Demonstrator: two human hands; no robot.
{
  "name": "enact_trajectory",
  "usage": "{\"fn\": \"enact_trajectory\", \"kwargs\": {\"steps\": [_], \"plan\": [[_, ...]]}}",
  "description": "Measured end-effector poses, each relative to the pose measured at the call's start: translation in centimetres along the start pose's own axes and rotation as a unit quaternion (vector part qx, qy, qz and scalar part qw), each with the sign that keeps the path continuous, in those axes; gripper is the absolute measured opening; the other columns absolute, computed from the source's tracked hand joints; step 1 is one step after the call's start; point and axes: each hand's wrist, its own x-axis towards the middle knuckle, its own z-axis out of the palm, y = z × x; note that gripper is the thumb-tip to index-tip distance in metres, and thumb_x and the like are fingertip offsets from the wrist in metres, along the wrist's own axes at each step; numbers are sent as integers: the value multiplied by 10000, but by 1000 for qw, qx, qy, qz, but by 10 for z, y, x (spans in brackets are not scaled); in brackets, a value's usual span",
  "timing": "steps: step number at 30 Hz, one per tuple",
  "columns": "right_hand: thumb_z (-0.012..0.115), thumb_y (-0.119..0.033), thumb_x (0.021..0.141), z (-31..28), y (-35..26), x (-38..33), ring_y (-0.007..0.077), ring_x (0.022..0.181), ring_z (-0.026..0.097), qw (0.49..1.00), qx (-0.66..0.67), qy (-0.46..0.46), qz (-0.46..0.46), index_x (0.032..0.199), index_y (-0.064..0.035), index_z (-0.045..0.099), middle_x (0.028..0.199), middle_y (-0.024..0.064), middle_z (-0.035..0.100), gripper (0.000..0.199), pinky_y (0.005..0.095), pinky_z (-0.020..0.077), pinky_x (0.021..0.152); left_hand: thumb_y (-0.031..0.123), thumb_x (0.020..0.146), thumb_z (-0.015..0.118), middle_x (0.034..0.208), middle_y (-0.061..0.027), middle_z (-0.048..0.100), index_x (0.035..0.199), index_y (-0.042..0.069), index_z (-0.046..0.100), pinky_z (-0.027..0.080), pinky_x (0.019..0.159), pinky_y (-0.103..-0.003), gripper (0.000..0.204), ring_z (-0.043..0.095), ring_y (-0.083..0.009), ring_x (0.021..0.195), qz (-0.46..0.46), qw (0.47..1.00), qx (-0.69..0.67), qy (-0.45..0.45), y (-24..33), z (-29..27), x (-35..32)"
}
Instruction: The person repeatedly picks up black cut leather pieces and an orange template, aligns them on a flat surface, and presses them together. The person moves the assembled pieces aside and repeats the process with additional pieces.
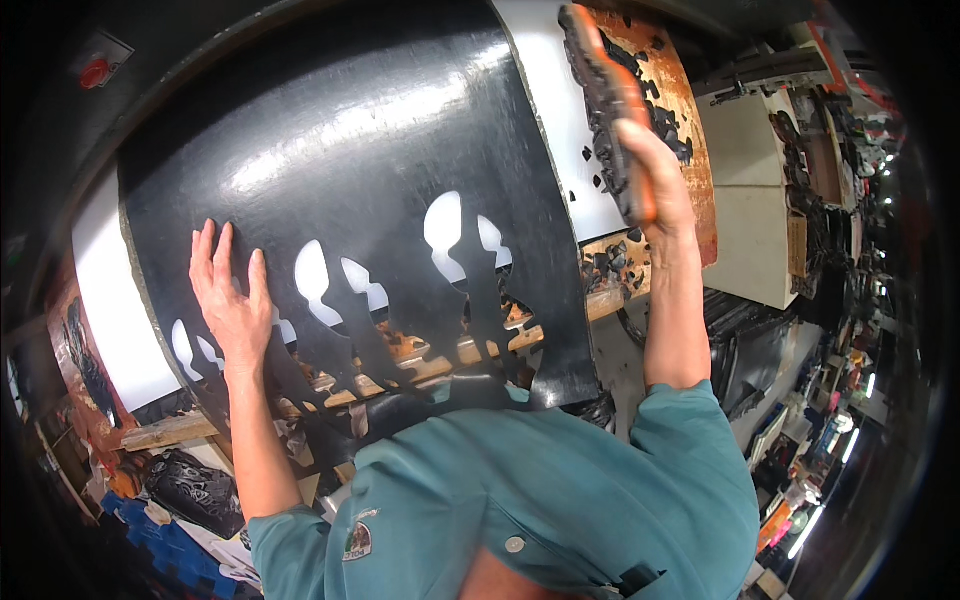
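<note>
A large black rubber-like sheet [330, 170] lies in front of me, with several sole-shaped cutouts [443, 235] along its near side showing the white board beneath. My left hand [230, 300] rests on the sheet with fingers stretched out, holding nothing. To the right, my right hand [662, 180] is closed around a long orange-and-black cutting die [622, 110], wavy in outline and raised beside the sheet's right edge. Motion blurs the die slightly. Between the cutouts, narrow strips of the sheet hang toward my body.
White board [105, 300] shows past both sides of the sheet. Black scraps [672, 130] litter a rusty orange surface at the far right. A wooden bar [180, 430] runs along the near edge. A pale cabinet [745, 200] stands at right; a red button [95, 73] is at upper left.
</note>
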Motion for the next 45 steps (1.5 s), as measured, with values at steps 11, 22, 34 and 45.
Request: {"fn": "enact_trajectory", "kwargs": {"steps": [11, 22, 34, 45], "plan": [[884, -535, 695, 39, 62, 3, 491, 1353, 408, 829, -460, 106, -299, 1531, -45, 518, 1448, 354, 420, 1036, 602, 338, 1172, 193, 1010, 724, 1613, -121, 493, 1500, 150, 600, 345, 1254, -506, 506, 400, -343, 1541, -6, 1000, -3, -10, -2, 0, -1], [938, -408, 610, 79, 38, -36, 414, 1279, 530, 884, -341, 176, -267, 1359, -11, 666, 1365, 273, 543, 890, 512, 483, 1098, 187, 1010, 717, 1603, -135, 496, 1481, 121, 615, 353, 1246, -491, 487, 419, -348, 1526, 5, 1000, 15, -6, -7, 3, 0], [646, -416, 1021, 68, 72, -27, 492, 1404, 492, 826, -367, 37, -426, 1518, -17, 529, 1467, 347, 542, 648, 561, 364, 1205, 194, 1021, 714, 1593, -149, 506, 1485, 121, 613, 360, 1235, -489, 481, 432, -354, 1512, 21, 1000, 3, -2, -13, 5, -1], [435, -304, 1106, -68, 96, 65, 366, 1503, 437, 744, -582, 110, -309, 1475, -18, 580, 1572, 235, 512, 489, 499, 299, 1281, 147, 1021, 697, 1590, -127, 520, 1465, 117, 630, 366, 1242, -484, 450, 437, -345, 1517, 25, 1000, -10, 8, -12, 4, -5]]}}
